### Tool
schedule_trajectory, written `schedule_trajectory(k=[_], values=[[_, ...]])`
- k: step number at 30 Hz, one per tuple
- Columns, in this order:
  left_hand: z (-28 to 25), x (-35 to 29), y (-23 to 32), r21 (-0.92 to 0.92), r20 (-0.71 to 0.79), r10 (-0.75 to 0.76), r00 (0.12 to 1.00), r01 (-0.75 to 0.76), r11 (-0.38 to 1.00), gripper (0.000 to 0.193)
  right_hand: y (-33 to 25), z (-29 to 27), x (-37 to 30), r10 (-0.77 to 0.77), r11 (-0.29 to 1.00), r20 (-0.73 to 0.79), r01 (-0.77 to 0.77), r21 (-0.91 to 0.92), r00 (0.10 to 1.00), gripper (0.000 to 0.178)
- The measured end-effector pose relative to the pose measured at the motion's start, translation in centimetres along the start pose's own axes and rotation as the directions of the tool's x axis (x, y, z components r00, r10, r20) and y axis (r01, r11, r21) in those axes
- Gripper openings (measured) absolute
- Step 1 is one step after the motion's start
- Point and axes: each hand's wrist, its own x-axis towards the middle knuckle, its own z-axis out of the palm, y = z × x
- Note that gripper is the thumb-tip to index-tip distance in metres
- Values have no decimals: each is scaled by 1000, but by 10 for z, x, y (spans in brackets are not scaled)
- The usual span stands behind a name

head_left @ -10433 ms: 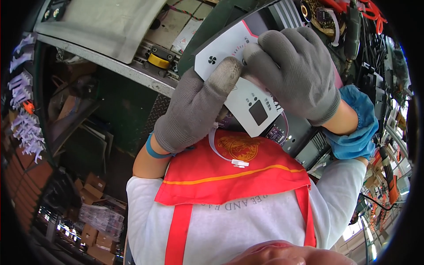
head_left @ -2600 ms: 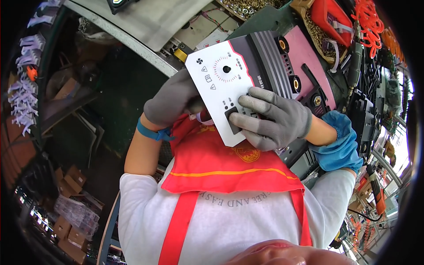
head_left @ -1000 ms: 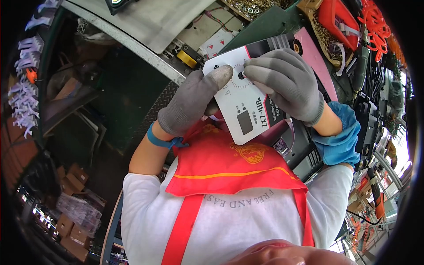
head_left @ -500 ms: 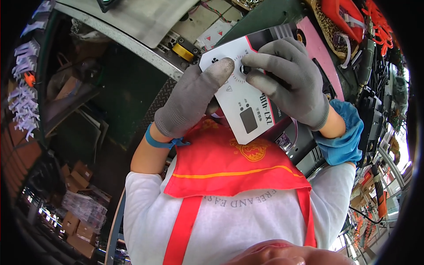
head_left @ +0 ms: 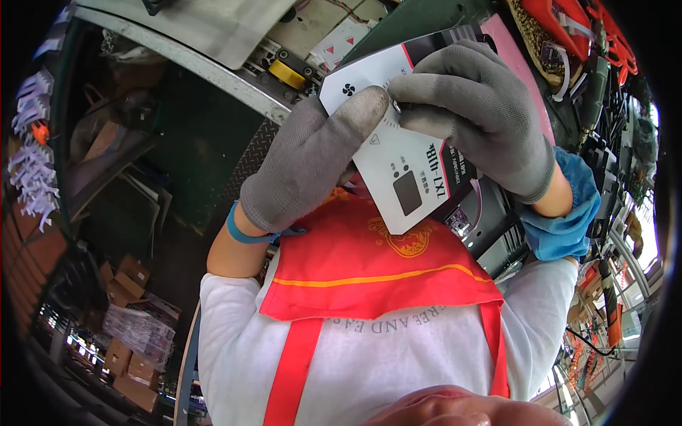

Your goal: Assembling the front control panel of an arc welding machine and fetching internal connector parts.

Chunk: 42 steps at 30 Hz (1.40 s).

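Observation:
A white front panel [head_left: 380,167] with a black, red-edged strip, a dark display window and a printed dial is held tilted above my lap. My left hand [head_left: 302,160], in a grey glove, grips its left side, the thumb lying on the printed face beside the dial. At the dial's centre, my gloved right hand [head_left: 483,117] has its thumb and fingers closed together around a small part. Only a dark, slightly shiny bit of that part shows between the fingertips, so its kind is hidden. The fingers on the panel's back are out of sight.
A metal-edged bench [head_left: 192,64] with a yellow-and-black component [head_left: 289,74] lies beyond my left hand. Right of my right hand are a pink sheet [head_left: 522,71], a tray of small fasteners [head_left: 540,53], a red bin [head_left: 565,25] and a dark power screwdriver [head_left: 595,96]. Cardboard boxes [head_left: 135,369] stand lower left.
The panel has shifted slightly right and tilted a little. My left thumb has moved closer to the dial's centre, and my right hand has turned slightly, its fingertips still there.

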Motion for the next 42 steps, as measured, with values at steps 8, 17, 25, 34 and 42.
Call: schedule_trajectory(k=[8,17,25,34,42], values=[[-3,6,18,-267,83,-362,929,370,890,49,-9,0,-1,-10,994,-36,6,-110,999,30],[-5,4,21,-215,113,-389,914,405,889,41,-7,1,-3,-47,985,-46,39,-168,998,34],[-2,10,32,-280,225,-463,857,512,812,32,-15,-4,5,-107,958,-50,89,-273,993,31],[2,0,9,-240,89,-282,955,295,925,35,-7,-15,-1,-19,979,135,46,-198,991,38],[11,3,13,-344,39,-343,938,335,877,37,-4,-5,-6,-123,976,-32,115,-184,992,33]])
